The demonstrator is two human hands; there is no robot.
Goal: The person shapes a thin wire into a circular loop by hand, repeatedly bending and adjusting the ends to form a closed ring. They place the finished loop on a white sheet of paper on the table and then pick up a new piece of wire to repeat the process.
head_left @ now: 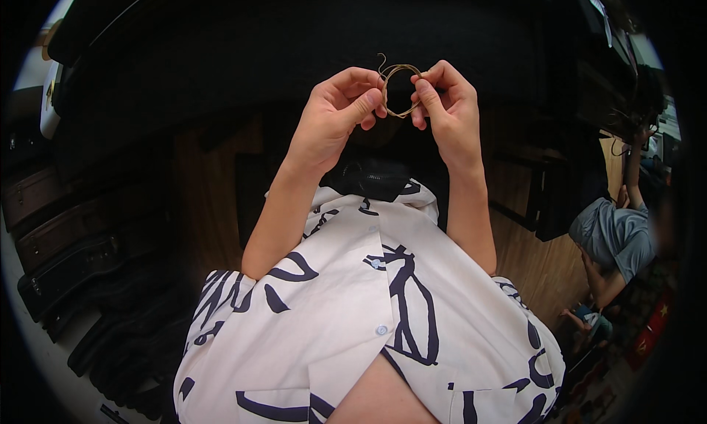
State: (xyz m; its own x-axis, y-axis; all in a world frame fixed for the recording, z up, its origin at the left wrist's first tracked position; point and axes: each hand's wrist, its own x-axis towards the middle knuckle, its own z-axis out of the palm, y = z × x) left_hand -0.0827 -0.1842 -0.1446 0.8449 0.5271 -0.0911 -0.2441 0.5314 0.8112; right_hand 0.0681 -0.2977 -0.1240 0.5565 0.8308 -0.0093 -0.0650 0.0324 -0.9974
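Observation:
A small coil of thin, brassy wire or string (398, 115) is held up in front of me, over a black surface. Its loops form a rough ring, and one loose, curled end sticks up at the top left. My left hand (335, 111) pinches the ring's left side between thumb and fingers. On the opposite side, my right hand (451, 111) grips the coil with thumb and forefinger, the other fingers curled beneath. I cannot make out whether the strand is metal or cord.
A broad black surface (294, 34) stretches across the far side. Dark cases (66, 232) are stacked at the left. To the right, a person in a grey shirt (615, 232) sits beyond a black stand or bench (545, 196) on the wooden floor (515, 258).

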